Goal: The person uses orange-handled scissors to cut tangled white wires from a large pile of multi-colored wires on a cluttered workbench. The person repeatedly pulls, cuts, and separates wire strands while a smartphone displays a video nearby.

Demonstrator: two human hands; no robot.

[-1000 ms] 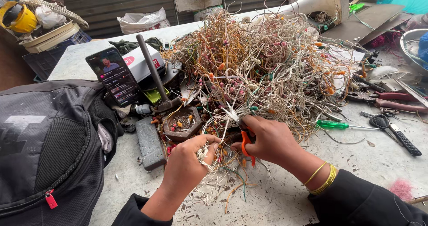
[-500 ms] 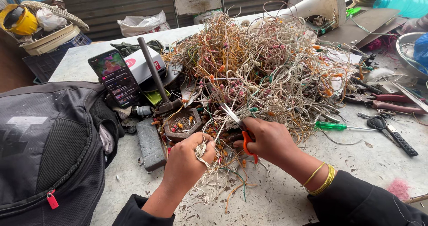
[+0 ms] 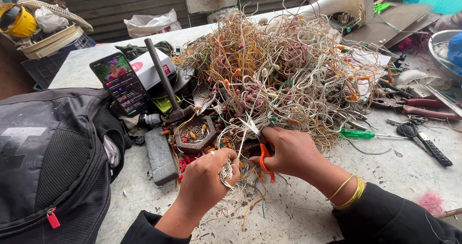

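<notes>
At the near edge of the grey, scratched worktop (image 3: 308, 210), the left hand (image 3: 204, 181) is curled shut around a small bunch of thin pale wires (image 3: 226, 173), pinching them between thumb and fingers. Just beside it, the right hand (image 3: 291, 152) is closed through the handles of orange-handled scissors (image 3: 263, 160), whose short metal blades point up and away into strands leading from the heap.

Those strands look light, limp and springy: they would likely bend and slip rather than hold a shape, and tug their tangled neighbours along. A firm pinch close to the cut point, as the left hand has now, seems the best hold. Snipped ends lie scattered on the worktop beneath both hands.

Just beyond the left hand sits a dark hexagonal dish (image 3: 195, 134) holding small coloured bits, with a grey rectangular block (image 3: 160, 155) to its left. A black backpack (image 3: 48, 167) fills the near left corner.

Further off, the big tangled heap of tan, white and orange wires (image 3: 284, 75) covers the worktop's middle. Left of it a hammer with a dark handle (image 3: 166, 87) leans by a propped smartphone with a lit screen (image 3: 120, 83). Toward the right edge lie a green-handled screwdriver (image 3: 358, 134) and red-handled pliers (image 3: 423, 107).
</notes>
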